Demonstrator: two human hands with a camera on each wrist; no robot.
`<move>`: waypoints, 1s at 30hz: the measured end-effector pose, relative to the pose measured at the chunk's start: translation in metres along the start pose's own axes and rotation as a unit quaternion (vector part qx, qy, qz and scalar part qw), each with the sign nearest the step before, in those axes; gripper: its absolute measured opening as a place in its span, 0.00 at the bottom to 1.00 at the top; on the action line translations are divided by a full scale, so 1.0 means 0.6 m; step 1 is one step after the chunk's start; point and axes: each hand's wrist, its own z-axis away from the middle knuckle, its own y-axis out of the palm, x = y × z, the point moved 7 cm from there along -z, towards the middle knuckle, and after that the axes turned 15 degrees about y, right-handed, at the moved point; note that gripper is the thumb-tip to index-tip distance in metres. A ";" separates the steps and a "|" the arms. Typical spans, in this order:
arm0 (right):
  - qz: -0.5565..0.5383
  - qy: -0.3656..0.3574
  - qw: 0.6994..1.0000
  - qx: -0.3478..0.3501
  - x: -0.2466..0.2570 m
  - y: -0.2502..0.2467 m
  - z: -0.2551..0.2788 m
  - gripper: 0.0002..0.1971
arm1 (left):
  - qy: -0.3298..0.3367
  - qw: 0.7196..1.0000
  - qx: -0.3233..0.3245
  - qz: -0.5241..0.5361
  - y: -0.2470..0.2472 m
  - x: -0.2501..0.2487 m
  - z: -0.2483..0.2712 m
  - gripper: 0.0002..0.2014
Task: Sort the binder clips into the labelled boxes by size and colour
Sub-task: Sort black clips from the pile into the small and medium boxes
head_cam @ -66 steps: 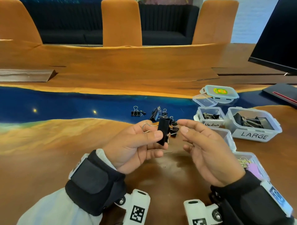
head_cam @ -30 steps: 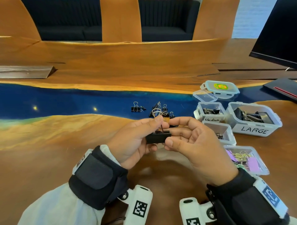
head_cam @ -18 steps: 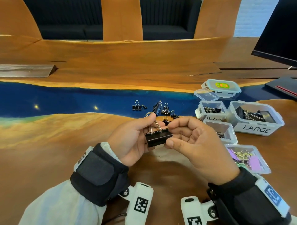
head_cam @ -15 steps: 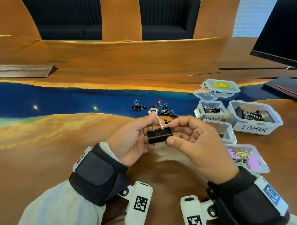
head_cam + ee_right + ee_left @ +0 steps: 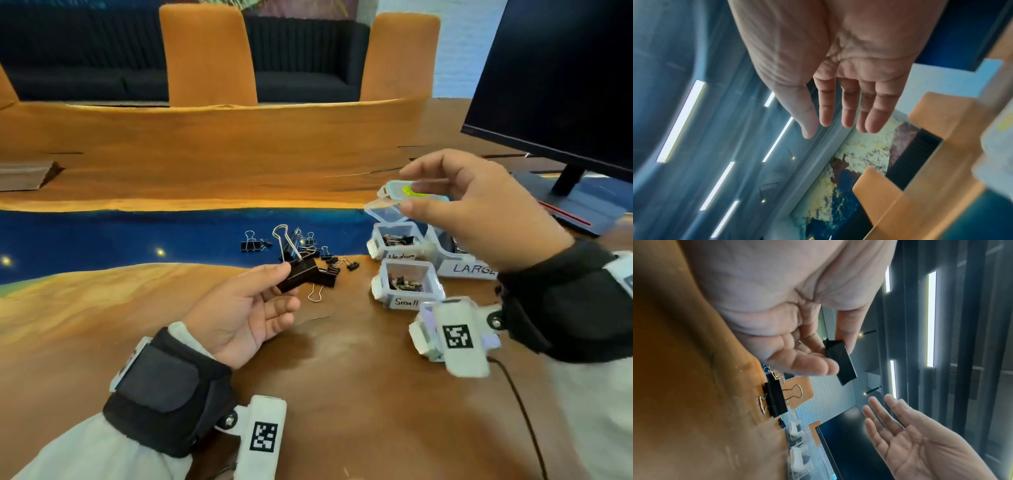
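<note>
The large black binder clip (image 5: 297,272) is held up off the tabletop (image 5: 342,394) in the left hand (image 5: 245,308), above the loose pile of smaller clips (image 5: 308,246). It looks like folded spring steel with two wire handles — light, rigid, and smooth enough on its painted faces to twist out of a light pinch. The safest hold is probably across the flat black body, not by the wire loops, which pivot freely and would let the body swing.

That is roughly how it sits now. In the left wrist view the thumb and the fingers (image 5: 807,363) pinch the body near one end, so most of the black block juts out past the fingertips. In the head view a wire handle stands up from the clip, clear of the hand.

The right hand (image 5: 479,212) hovers well apart from the clip, over the boxes, holding nothing — its fingers (image 5: 846,110) are straight and slightly spread. Just below it sits the box marked LARGE (image 5: 472,269), partly hidden by that hand, with the Medium box (image 5: 397,255) and the Small box (image 5: 406,301) beside it. By its size the held clip most likely belongs in LARGE.
</note>
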 end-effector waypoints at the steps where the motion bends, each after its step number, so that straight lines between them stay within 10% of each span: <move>1: 0.053 0.008 0.999 0.004 -0.005 -0.020 -0.018 0.15 | -0.002 1.000 0.002 0.001 0.001 0.001 0.001 0.22; 5: 0.229 0.104 0.965 0.076 -0.097 -0.064 -0.095 0.21 | -0.007 1.000 -0.007 0.013 -0.002 0.001 0.004 0.24; 9: 0.405 0.216 0.879 0.131 -0.225 -0.085 -0.122 0.53 | -0.009 1.000 -0.015 0.015 -0.005 0.000 0.008 0.25; 12: 0.411 0.237 0.871 0.127 -0.274 -0.089 -0.122 0.62 | 0.000 1.000 -0.020 0.009 -0.003 -0.001 0.008 0.24; 30: 0.256 0.008 0.966 0.016 -0.094 -0.119 0.055 0.22 | 0.173 0.959 0.035 -0.220 0.065 -0.109 0.055 0.23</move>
